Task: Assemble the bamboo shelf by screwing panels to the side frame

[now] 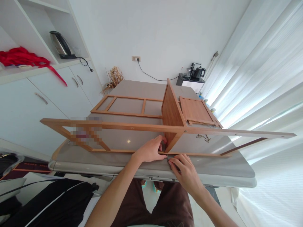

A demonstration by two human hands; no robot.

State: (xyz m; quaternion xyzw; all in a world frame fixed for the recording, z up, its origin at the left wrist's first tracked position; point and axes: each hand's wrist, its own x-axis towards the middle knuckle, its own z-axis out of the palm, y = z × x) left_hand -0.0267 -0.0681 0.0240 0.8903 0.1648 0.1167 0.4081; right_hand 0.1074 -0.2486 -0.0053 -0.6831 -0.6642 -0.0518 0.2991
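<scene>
A long wooden frame (146, 126) stands on edge along the near side of the table, with a wooden panel (169, 105) upright against its middle. My left hand (150, 150) is closed round the frame's lower rail, just left of the panel joint. Right beside it, my right hand (182, 164) pinches a small, thin metal piece (168, 157) against the rail at that joint. Its exact kind is hidden by the fingers. Several loose screws (204, 137) lie on the tabletop behind the frame, to the right.
Behind lies a second wooden frame (125, 114), flat on the grey table (142, 86). A framed wooden panel (197, 109) rests at the right. White curtains (272, 94) hang close on the right, white cabinets (47, 97) stand left. A black bag (54, 201) is low at the left.
</scene>
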